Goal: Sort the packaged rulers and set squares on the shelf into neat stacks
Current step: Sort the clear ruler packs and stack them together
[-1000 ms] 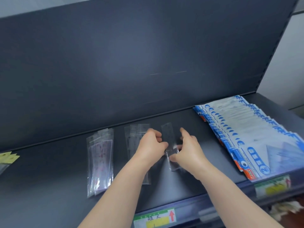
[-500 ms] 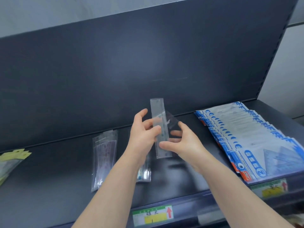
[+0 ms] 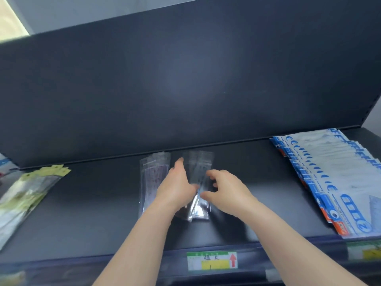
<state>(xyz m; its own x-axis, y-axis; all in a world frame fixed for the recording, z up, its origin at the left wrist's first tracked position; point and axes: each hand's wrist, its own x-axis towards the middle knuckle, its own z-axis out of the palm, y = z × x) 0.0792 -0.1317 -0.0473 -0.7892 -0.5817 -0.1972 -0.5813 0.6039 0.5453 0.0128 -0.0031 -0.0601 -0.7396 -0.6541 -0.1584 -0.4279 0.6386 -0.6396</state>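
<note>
Shelf: a dark, flat shelf (image 3: 99, 207) that I look down on, closed at the rear by a dark back panel (image 3: 185, 79).
Left end: yellow-topped packets (image 3: 31, 195), fanned out at a slant, well apart from the middle piles.
Middle left: pink-patterned packets (image 3: 153, 172) in a loose pile, tops near the panel.
Middle right: clear ruler packets (image 3: 199, 162) just beside them, overlapping unevenly; I cannot count them.
Right end: blue-and-white set-square packs (image 3: 329, 176), shingled in a long row that reaches the front edge.
Front edge: the front rail (image 3: 103, 265) carries a green, yellow and white price label (image 3: 212, 263) with a red arrow; its print is too blurred for me to read.
</note>
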